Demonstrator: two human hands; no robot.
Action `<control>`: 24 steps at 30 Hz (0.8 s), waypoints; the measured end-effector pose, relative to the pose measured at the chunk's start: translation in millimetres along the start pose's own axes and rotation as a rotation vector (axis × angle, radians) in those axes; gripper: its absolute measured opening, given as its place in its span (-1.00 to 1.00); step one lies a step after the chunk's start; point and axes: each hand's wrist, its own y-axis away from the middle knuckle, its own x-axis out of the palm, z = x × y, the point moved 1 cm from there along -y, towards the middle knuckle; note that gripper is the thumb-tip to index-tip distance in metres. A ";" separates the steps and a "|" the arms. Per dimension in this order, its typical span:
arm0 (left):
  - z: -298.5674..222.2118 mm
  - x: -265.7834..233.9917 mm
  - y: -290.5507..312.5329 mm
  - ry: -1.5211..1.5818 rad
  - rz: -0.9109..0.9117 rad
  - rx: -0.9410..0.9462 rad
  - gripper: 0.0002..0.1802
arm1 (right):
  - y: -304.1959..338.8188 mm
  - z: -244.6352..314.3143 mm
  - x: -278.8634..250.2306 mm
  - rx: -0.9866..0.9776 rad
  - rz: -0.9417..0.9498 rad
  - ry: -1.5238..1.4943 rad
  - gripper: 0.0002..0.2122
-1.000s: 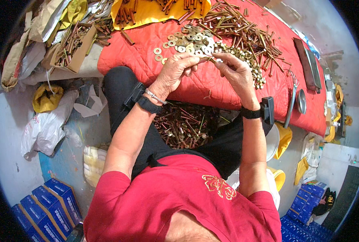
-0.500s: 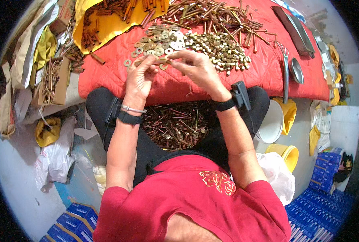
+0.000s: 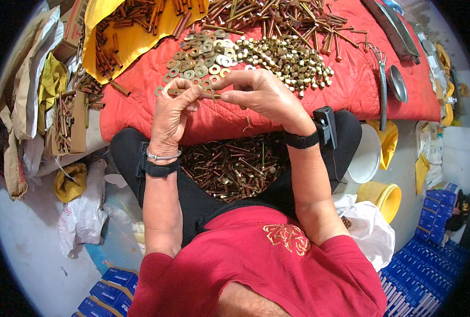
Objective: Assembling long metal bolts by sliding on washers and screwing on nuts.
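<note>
My left hand (image 3: 170,113) is closed around a slim brass-coloured bolt (image 3: 207,95), held sideways above the near edge of the red quilted cover. At the bolt's right end, my right hand (image 3: 264,95) bends its thumb and fingers in a pinch; the small piece at those fingertips is too small to make out. Just beyond my hands lie loose flat washers (image 3: 200,58), in one layered spread. To their right is a heap of small brass nuts (image 3: 285,61). Behind both, long bolts (image 3: 277,18) are piled loosely.
A yellow sack (image 3: 95,47) with metal sleeves lies far left, near a cardboard box (image 3: 78,124) of bolts. Between my legs sits a heap of bolts (image 3: 235,169). On the right are a hand fork (image 3: 382,95), a metal scoop (image 3: 398,83), a yellow bucket (image 3: 385,203) and blue boxes (image 3: 433,211).
Both hands have come slightly nearer and further apart, and more of the bolt shows between them. The whole view has shifted a little.
</note>
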 end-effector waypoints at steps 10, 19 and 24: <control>27.5 -13.2 -8.1 0.180 -0.191 0.130 -0.81 | -8.0 -8.0 50.2 -0.085 -0.413 0.102 -0.80; 35.4 16.3 4.3 0.365 -0.208 -0.073 -0.67 | -25.5 -13.2 50.3 -0.389 -0.515 0.011 -0.80; 23.9 12.0 4.2 0.468 -0.070 -0.154 -0.63 | 7.0 -41.4 -45.8 -0.379 -0.297 0.840 -0.93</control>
